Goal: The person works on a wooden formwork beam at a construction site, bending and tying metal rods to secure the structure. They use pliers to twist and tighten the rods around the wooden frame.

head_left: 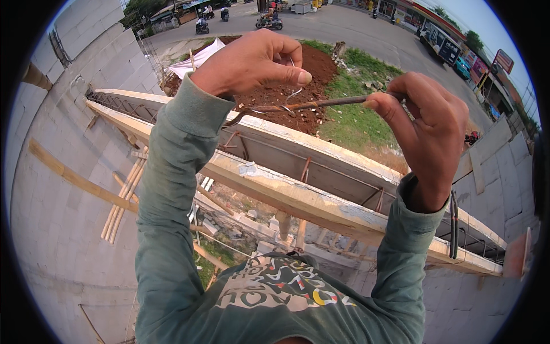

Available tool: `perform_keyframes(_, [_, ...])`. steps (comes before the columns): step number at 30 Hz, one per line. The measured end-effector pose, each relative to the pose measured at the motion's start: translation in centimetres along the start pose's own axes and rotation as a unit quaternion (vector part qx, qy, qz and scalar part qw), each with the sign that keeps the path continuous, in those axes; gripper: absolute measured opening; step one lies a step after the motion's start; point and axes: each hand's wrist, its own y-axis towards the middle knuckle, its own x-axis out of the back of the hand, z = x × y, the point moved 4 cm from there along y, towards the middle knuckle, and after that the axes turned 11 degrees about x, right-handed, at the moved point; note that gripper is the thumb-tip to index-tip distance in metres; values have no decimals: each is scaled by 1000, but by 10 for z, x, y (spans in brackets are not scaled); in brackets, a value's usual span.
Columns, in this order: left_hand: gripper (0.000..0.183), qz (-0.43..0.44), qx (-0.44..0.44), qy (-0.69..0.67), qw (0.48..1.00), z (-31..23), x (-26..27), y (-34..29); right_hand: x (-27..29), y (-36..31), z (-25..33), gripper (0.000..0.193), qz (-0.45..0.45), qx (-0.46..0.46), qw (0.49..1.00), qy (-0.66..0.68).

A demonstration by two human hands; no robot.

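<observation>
My left hand [252,64] is pinched, thumb against fingers, above the beam formwork. A thin pale wire [294,93] hangs just below its fingertips, and a bit of it shows at the fingers. My right hand [431,117] is closed round one end of a slim, rusty hooked metal rod [332,103]. The rod reaches leftward, nearly level, and its bent hook end comes close to my left wrist. Wire appears to cross the rod near the hook. Under both hands runs the long wooden formwork [298,192], with a rebar cage [305,170] between its boards.
A bent dark bar [454,223] hangs over the formwork's right end. Light block walls [74,172] rise at left and right. Bamboo poles [123,198] and rubble lie below. Beyond are red soil [315,66], grass and a road [338,28] with motorbikes.
</observation>
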Motion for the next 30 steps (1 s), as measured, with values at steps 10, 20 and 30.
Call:
perform_keyframes(10, [41,197,164,135,957,-7,-31,19,6,0,9,31,6,4,999,44])
perform_keyframes(20, [36,-130,-6,105,986,-32,-46,-38,-2,-1,-6,26,9,-42,999,22])
perform_keyframes(30, [51,-479,-156,451,737,-51,-101,-69,-4,-1,-3,31,-17,-76,997,-1])
